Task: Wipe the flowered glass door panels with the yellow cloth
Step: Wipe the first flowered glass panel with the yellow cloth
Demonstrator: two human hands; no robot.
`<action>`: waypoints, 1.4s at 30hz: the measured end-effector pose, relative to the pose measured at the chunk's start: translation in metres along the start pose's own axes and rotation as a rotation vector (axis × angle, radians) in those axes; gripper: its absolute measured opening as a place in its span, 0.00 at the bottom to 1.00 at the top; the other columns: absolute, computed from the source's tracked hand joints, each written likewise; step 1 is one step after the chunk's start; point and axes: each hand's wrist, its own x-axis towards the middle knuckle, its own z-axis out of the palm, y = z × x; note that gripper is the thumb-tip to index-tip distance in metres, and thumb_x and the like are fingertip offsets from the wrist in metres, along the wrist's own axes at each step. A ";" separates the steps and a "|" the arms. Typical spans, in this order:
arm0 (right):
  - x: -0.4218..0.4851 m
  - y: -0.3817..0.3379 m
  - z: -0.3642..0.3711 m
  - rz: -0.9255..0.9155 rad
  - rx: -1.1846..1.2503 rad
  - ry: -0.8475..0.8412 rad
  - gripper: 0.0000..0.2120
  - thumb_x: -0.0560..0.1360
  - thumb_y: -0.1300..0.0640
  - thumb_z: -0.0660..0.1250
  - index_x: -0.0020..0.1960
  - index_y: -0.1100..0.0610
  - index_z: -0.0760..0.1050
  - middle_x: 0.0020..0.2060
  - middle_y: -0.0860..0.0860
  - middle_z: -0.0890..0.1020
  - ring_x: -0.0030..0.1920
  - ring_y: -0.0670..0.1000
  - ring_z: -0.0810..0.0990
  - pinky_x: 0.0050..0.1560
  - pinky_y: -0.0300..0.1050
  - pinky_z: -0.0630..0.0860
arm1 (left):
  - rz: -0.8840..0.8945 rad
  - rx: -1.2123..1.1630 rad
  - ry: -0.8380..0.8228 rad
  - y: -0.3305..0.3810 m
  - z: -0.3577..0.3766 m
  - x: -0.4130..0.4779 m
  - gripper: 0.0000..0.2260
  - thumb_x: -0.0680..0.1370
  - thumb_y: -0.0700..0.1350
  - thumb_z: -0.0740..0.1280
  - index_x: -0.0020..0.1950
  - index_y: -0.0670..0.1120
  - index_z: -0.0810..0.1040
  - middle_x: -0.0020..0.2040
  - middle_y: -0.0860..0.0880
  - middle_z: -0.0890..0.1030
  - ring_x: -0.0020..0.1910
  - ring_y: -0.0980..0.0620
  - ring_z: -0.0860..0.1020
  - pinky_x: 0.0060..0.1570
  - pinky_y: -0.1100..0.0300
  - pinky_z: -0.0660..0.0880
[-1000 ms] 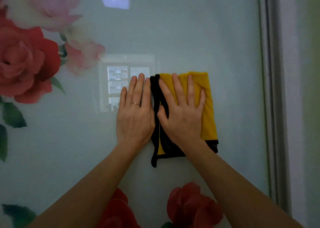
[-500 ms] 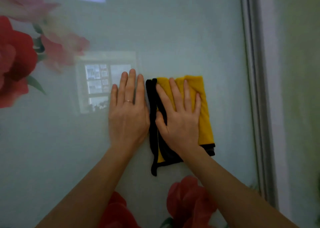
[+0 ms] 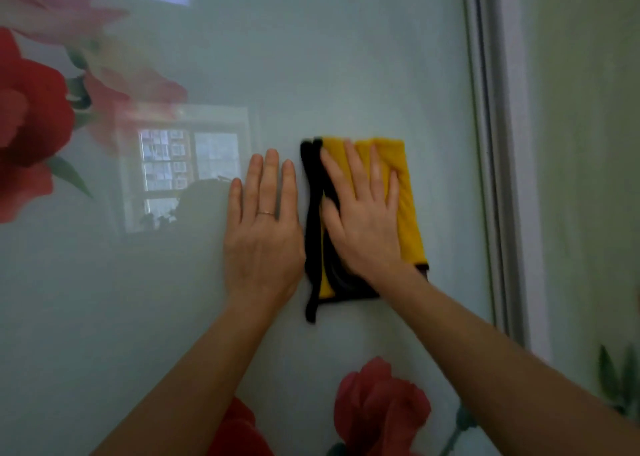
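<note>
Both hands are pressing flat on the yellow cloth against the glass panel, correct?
Not quite. The head view shows only the right hand flat on the yellow cloth; the left hand lies flat on the bare glass panel beside it.

A home — rose-printed glass door [image 3: 346, 75], reflected window [image 3: 188, 175] facing flats.

**Hands and cloth on the panel**

The cloth [image 3: 408, 206] lies flat against the panel [image 3: 346, 57], right of its middle and well left of the frame [image 3: 491, 144]. The right hand [image 3: 363, 227] rests flat on the cloth, fingers pointing up. The left hand [image 3: 263, 234] lies flat on the bare glass just left of the cloth. A window reflection [image 3: 187, 175] sits left of that hand. Flowers [image 3: 31, 126] fill the upper left edge, and another flower [image 3: 377, 407] lies below the cloth. A second panel [image 3: 588, 144] stands right of the frame.
</note>
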 end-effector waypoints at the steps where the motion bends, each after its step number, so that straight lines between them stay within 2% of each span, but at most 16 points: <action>1: 0.025 -0.001 -0.002 0.024 -0.004 -0.024 0.29 0.80 0.46 0.54 0.81 0.48 0.62 0.81 0.53 0.61 0.81 0.60 0.56 0.77 0.67 0.52 | -0.001 -0.006 -0.002 0.000 0.000 0.001 0.25 0.82 0.40 0.57 0.80 0.37 0.61 0.80 0.37 0.61 0.79 0.38 0.58 0.78 0.42 0.55; 5: 0.059 -0.001 -0.008 0.054 -0.007 -0.163 0.31 0.80 0.42 0.44 0.83 0.44 0.54 0.83 0.50 0.53 0.83 0.58 0.48 0.78 0.63 0.42 | 0.003 -0.022 -0.014 0.000 -0.003 0.002 0.25 0.82 0.39 0.59 0.79 0.37 0.62 0.79 0.37 0.61 0.79 0.38 0.59 0.78 0.41 0.56; 10: 0.020 -0.005 -0.002 0.040 -0.028 -0.082 0.28 0.83 0.45 0.52 0.82 0.46 0.59 0.82 0.52 0.59 0.81 0.60 0.55 0.78 0.67 0.50 | 0.044 -0.051 0.025 -0.009 0.005 0.039 0.23 0.83 0.41 0.56 0.77 0.37 0.66 0.78 0.36 0.65 0.77 0.37 0.63 0.76 0.41 0.58; 16: 0.017 0.005 -0.001 0.013 -0.045 -0.085 0.27 0.82 0.45 0.53 0.81 0.46 0.61 0.81 0.52 0.61 0.81 0.60 0.57 0.76 0.67 0.52 | 0.063 -0.037 0.043 -0.010 0.026 0.107 0.23 0.81 0.43 0.54 0.74 0.36 0.70 0.75 0.35 0.69 0.75 0.36 0.67 0.73 0.38 0.63; 19: 0.070 0.019 -0.009 0.153 -0.005 -0.154 0.28 0.82 0.41 0.49 0.82 0.41 0.53 0.83 0.48 0.53 0.82 0.58 0.49 0.78 0.66 0.46 | 0.084 0.005 0.073 -0.006 0.032 0.131 0.24 0.81 0.46 0.53 0.74 0.36 0.71 0.74 0.35 0.70 0.74 0.35 0.68 0.73 0.39 0.63; 21: 0.105 0.031 -0.018 0.200 0.017 -0.215 0.27 0.85 0.43 0.51 0.82 0.39 0.47 0.83 0.45 0.47 0.83 0.56 0.43 0.78 0.65 0.42 | 0.065 0.040 0.069 -0.003 0.037 0.134 0.25 0.81 0.47 0.52 0.76 0.37 0.68 0.76 0.36 0.68 0.76 0.37 0.65 0.74 0.40 0.61; 23: 0.126 0.039 -0.023 0.209 0.038 -0.239 0.28 0.86 0.45 0.52 0.82 0.39 0.46 0.83 0.45 0.45 0.83 0.56 0.41 0.78 0.65 0.40 | 0.046 0.077 0.059 -0.001 0.041 0.132 0.26 0.82 0.47 0.51 0.78 0.39 0.66 0.78 0.38 0.65 0.78 0.38 0.63 0.76 0.41 0.58; 26: 0.118 0.036 -0.017 0.215 0.013 -0.194 0.27 0.85 0.43 0.48 0.83 0.41 0.48 0.83 0.46 0.48 0.83 0.56 0.44 0.78 0.65 0.41 | 0.042 0.078 0.057 -0.001 0.040 0.133 0.26 0.82 0.47 0.51 0.78 0.39 0.64 0.78 0.38 0.64 0.78 0.39 0.61 0.77 0.41 0.57; 28: 0.090 0.028 -0.010 0.181 -0.030 -0.124 0.30 0.81 0.41 0.45 0.82 0.42 0.53 0.83 0.49 0.54 0.82 0.58 0.49 0.78 0.65 0.46 | 0.049 0.077 0.076 0.000 0.041 0.132 0.25 0.83 0.47 0.53 0.78 0.39 0.65 0.78 0.38 0.65 0.78 0.38 0.62 0.76 0.41 0.57; 31: 0.036 0.018 -0.007 0.081 -0.028 -0.096 0.28 0.82 0.44 0.50 0.82 0.45 0.59 0.82 0.52 0.60 0.81 0.60 0.55 0.77 0.66 0.51 | 0.048 0.062 0.068 -0.002 0.041 0.131 0.25 0.83 0.47 0.53 0.77 0.38 0.66 0.77 0.37 0.66 0.77 0.38 0.63 0.76 0.41 0.57; 34: 0.016 0.022 -0.011 0.052 -0.005 -0.179 0.28 0.82 0.43 0.50 0.82 0.44 0.57 0.82 0.51 0.58 0.82 0.60 0.53 0.77 0.67 0.49 | 0.044 0.066 0.046 0.000 0.038 0.130 0.26 0.82 0.47 0.51 0.78 0.38 0.65 0.78 0.37 0.65 0.78 0.38 0.62 0.76 0.41 0.57; 37: 0.057 0.028 -0.017 0.122 -0.045 -0.232 0.30 0.81 0.39 0.46 0.82 0.40 0.52 0.83 0.48 0.53 0.82 0.58 0.48 0.77 0.66 0.47 | 0.044 0.085 0.068 0.000 0.039 0.131 0.24 0.82 0.47 0.53 0.77 0.38 0.67 0.77 0.37 0.67 0.77 0.38 0.64 0.75 0.41 0.59; 40: 0.115 0.034 -0.025 0.263 0.046 -0.267 0.27 0.85 0.44 0.51 0.82 0.38 0.47 0.83 0.44 0.46 0.82 0.57 0.41 0.78 0.65 0.40 | 0.036 0.114 0.053 0.001 0.039 0.130 0.25 0.82 0.46 0.53 0.77 0.39 0.67 0.77 0.37 0.67 0.77 0.38 0.64 0.76 0.41 0.60; 42: 0.127 0.035 -0.025 0.280 0.065 -0.240 0.27 0.86 0.46 0.52 0.82 0.38 0.47 0.83 0.44 0.46 0.82 0.57 0.40 0.78 0.65 0.39 | 0.037 0.119 0.059 0.002 0.038 0.131 0.25 0.82 0.47 0.52 0.77 0.39 0.67 0.77 0.38 0.67 0.77 0.39 0.64 0.75 0.41 0.60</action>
